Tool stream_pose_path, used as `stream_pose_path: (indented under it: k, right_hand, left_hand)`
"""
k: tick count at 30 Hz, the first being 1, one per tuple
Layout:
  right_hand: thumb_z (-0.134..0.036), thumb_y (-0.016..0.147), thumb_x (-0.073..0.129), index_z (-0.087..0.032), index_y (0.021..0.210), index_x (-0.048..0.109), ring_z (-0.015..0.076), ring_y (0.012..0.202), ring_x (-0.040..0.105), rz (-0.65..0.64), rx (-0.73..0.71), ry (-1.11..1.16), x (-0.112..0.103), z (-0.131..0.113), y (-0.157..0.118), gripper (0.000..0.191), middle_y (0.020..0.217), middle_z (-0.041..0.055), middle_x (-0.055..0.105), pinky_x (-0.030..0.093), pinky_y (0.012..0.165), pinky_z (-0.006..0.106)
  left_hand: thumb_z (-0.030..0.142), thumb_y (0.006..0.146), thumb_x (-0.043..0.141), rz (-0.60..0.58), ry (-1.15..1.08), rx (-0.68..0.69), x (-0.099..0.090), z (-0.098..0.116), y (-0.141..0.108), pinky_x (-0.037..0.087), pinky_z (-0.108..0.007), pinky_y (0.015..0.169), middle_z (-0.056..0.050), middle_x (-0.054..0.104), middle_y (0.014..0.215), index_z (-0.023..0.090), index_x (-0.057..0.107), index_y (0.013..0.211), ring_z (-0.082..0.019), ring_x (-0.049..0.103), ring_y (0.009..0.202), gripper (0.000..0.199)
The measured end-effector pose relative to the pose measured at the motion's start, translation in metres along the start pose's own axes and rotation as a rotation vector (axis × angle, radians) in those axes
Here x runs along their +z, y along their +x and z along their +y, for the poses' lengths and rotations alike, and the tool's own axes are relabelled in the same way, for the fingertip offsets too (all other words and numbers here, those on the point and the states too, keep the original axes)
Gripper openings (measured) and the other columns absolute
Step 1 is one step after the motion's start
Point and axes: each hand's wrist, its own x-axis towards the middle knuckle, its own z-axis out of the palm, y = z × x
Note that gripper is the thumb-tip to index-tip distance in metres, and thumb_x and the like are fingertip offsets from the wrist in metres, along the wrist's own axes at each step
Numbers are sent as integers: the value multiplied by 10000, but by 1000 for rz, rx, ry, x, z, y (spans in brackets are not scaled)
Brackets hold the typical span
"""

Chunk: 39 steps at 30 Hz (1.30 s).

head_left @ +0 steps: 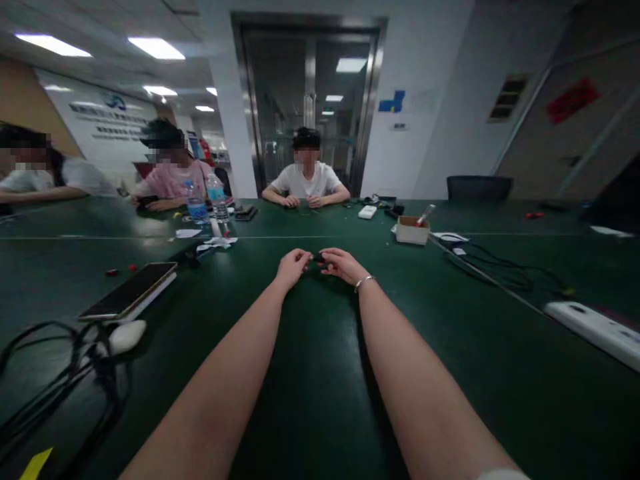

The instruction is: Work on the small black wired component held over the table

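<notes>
Both my arms reach forward over the dark green table (320,373). Between my fingertips is a small black object (318,258), too small and dark to identify. My right hand (345,265), with a silver bracelet (364,283) at its wrist, pinches the black object. My left hand (294,267) is closed in a pinch at the object's left end. A tiny pale bit shows at its fingertips, but what they grip is mostly hidden.
On the left lie a phone (133,291), a white mouse (127,337) and black cables (75,363). Water bottles (218,198) and paper scraps stand beyond. At right are a small box (413,231), cables and a white power strip (595,333). Several people sit across the table.
</notes>
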Motion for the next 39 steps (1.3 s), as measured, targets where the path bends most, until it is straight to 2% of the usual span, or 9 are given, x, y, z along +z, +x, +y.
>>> stream_pose_path:
  k: [6,10,14,17,21,26,29,33,39]
  right_hand:
    - [-113,823,594,-150,870,597,103,599,624,-6,-3,10,-3,2,2,59,645,3,615,592,617,290]
    - [-135,822,611,-151,886,599,83,552,606,-26,-4,-8,-4,3,3,67,650,2,623,593,630,284]
    - [-125,827,603,-147,895,603,81,547,604,-23,-7,-16,-4,3,2,72,627,-4,615,594,632,282]
    - [-109,834,586,-143,893,602,85,553,608,-23,-2,-18,-3,2,2,70,612,-4,609,592,626,277]
    - [-94,843,564,-141,892,601,101,585,627,-20,1,-22,-3,2,1,77,573,-13,582,589,623,275]
    - [-93,838,567,-144,891,600,142,678,660,-17,-3,-20,-3,2,1,81,546,-12,569,587,625,279]
    - [-95,834,572,-147,892,601,136,655,655,-16,-5,-20,-3,2,2,83,535,-18,565,588,632,286]
    - [-91,837,565,-145,897,601,114,603,638,-22,-4,-23,-4,3,2,88,550,-15,582,588,637,284]
    - [-103,833,576,-148,910,601,127,637,653,-24,-3,-32,-3,2,1,92,551,-13,586,587,638,281]
  left_hand:
    - [328,734,611,-3,-45,38,0,0,-1,443,-209,513,-52,612,832,159,618,900,-128,568,672,238]
    - [336,769,585,7,-114,18,1,0,0,456,-209,532,-67,618,889,160,594,951,-140,587,728,253]
    - [400,828,505,-36,-110,-38,2,-1,0,440,-200,530,-42,616,777,159,580,926,-119,581,657,270]
    - [377,825,506,-45,-42,-20,2,-1,0,417,-199,514,-13,576,668,163,592,912,-109,543,594,247]
    - [325,794,545,-34,-41,-18,2,-1,1,416,-196,521,-22,597,754,177,608,940,-115,549,644,218]
    - [317,852,445,-29,-15,-36,1,-1,2,389,-192,491,-10,558,665,174,621,921,-99,498,556,237]
    - [296,840,456,-23,-39,-40,1,-2,2,395,-187,491,-22,582,728,174,616,933,-104,520,595,222]
    - [330,874,378,-49,-51,-47,2,-2,3,370,-187,458,-6,547,632,164,608,932,-92,478,505,289]
    - [312,854,410,-50,-55,-53,1,-2,3,365,-181,455,-14,558,669,169,607,936,-93,482,527,257]
